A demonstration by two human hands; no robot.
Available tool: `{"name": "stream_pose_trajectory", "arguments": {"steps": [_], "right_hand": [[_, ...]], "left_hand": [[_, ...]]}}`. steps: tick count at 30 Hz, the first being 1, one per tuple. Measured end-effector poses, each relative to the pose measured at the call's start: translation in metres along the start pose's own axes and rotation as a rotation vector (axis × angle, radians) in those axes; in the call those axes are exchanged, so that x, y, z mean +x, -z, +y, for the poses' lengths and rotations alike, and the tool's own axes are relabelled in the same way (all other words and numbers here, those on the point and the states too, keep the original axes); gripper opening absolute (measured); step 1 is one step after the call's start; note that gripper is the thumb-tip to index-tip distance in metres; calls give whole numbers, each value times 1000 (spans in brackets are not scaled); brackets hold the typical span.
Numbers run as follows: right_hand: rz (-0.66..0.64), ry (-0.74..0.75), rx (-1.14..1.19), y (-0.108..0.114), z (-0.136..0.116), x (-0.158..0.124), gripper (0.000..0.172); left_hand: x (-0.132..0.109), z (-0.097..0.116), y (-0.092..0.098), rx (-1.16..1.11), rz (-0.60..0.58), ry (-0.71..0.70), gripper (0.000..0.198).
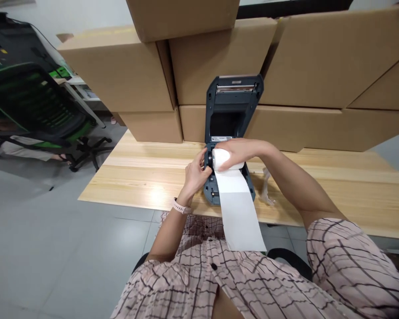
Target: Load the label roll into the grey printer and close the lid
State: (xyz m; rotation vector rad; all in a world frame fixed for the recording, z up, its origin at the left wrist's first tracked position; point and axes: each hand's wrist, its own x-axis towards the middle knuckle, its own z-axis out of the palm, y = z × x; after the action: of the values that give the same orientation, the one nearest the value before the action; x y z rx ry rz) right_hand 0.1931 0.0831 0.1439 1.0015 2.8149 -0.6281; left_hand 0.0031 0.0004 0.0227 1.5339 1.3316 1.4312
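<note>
A dark grey label printer [210, 195] stands on the wooden table with its lid [234, 106] raised. Over its bay is a roll of white label paper [221, 157], whose loose strip [239, 217] hangs forward past the table edge towards my lap. My right hand [241, 150] is wrapped over the top of the roll, fingers closed around it. At the printer's left side, my left hand [197, 170] has its fingers bent against the black roll holder [210, 158] and the housing edge. Whether the roll is fully seated is hidden by my right hand.
Large cardboard boxes [306, 62] are stacked behind the printer along the back of the table [146, 177]. A crumpled clear plastic scrap [266, 186] lies right of the printer. To the left, a black and green office chair [36, 106] stands on the floor, with a person's legs beside it.
</note>
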Motion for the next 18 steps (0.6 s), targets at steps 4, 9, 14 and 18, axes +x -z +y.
{"name": "stream_pose_trajectory", "arguments": {"steps": [4,9,14,18], "right_hand": [[-59,-19,-64,-18,7,6,70],[-69,-19,-83,-33,14,10,70],[83,-34,-136,-52,0,-12,74],[328,20,-162,-81,-22,-54,63]], "left_hand": [[-3,10,3,113,-91,80,75],[-3,10,2,111,-82,86,73],[-4,4,0,59,-66,77,72],[-5,0,-1,-1,-57,57,71]]}}
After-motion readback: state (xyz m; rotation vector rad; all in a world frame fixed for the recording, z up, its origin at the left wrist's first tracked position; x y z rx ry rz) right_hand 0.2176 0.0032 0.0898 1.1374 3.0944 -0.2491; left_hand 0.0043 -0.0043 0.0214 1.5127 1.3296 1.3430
